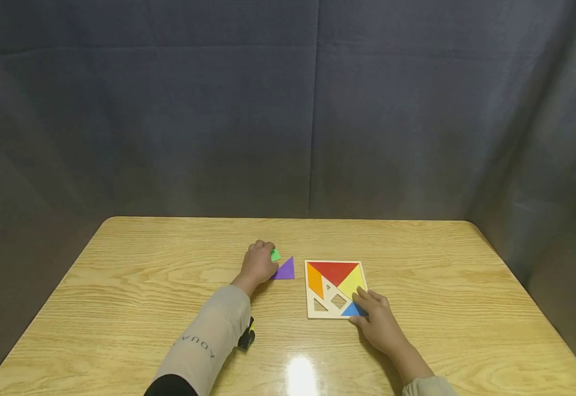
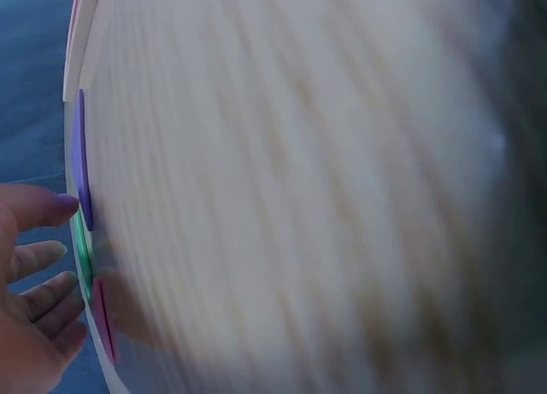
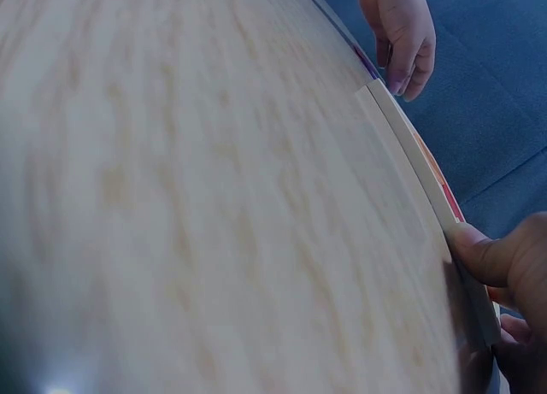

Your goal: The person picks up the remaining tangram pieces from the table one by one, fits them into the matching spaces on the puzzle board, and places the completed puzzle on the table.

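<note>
My left hand (image 1: 259, 263) hovers at a green tangram piece (image 1: 275, 254), with its fingers loosely bent and parted in the left wrist view. Just right of it lies a purple triangle (image 1: 286, 269). A pink piece (image 2: 102, 321) shows beyond the green one in the left wrist view; the hand hides it in the head view. My right hand (image 1: 378, 322) grips the near right corner of a wooden tangram board (image 1: 309, 300), thumb at the near edge. Red (image 1: 334, 271), yellow (image 1: 352, 281), orange (image 1: 314, 281) and blue (image 1: 351, 311) pieces sit in the board, beside several bare recesses.
The wood-grain table (image 1: 169, 264) has rounded far corners, and a dark curtain (image 1: 218, 121) hangs behind it. A black wrist device (image 1: 246, 336) sticks out beside the left sleeve (image 1: 203, 335). Light glares on the table's near part.
</note>
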`<action>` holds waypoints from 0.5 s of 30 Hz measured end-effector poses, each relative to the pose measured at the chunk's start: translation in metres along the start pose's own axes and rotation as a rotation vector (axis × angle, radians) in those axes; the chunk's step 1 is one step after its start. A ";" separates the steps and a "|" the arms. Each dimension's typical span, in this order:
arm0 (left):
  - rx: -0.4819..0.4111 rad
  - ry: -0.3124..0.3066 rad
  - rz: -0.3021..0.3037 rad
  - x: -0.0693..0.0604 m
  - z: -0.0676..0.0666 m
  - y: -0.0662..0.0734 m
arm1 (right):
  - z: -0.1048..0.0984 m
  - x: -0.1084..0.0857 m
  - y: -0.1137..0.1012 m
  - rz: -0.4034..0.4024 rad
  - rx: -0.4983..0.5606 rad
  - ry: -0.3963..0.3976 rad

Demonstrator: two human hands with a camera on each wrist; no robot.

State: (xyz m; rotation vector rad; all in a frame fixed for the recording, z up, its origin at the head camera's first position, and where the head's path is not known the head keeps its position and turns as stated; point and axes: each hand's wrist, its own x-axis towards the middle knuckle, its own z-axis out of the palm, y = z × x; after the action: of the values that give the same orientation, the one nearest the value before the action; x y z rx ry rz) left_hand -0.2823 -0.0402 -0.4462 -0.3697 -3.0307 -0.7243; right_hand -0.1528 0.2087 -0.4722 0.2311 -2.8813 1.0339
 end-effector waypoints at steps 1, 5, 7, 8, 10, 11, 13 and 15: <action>0.007 -0.003 0.002 0.000 0.001 -0.001 | 0.000 0.000 0.000 0.000 0.000 0.000; 0.021 -0.009 0.010 0.001 0.002 -0.002 | 0.000 -0.001 0.000 0.001 0.001 0.001; 0.021 -0.008 0.014 0.001 0.002 -0.001 | 0.000 -0.001 0.000 -0.003 -0.001 0.005; 0.022 -0.008 0.015 0.001 0.002 -0.001 | 0.000 -0.001 0.001 -0.007 -0.002 0.008; 0.025 -0.009 0.017 0.002 0.002 -0.001 | 0.000 -0.001 0.001 -0.014 -0.006 0.014; 0.025 -0.009 0.019 0.002 0.002 -0.001 | 0.000 -0.002 0.001 -0.018 -0.008 0.017; 0.028 -0.010 0.020 0.002 0.003 0.000 | 0.000 -0.002 0.002 -0.025 -0.016 0.022; 0.032 -0.012 0.021 0.003 0.004 -0.001 | 0.000 -0.002 0.003 -0.027 -0.018 0.026</action>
State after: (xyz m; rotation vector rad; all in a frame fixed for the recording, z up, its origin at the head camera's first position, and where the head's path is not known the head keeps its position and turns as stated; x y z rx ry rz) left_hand -0.2853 -0.0382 -0.4497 -0.4056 -3.0405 -0.6736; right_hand -0.1508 0.2112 -0.4738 0.2529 -2.8553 0.9984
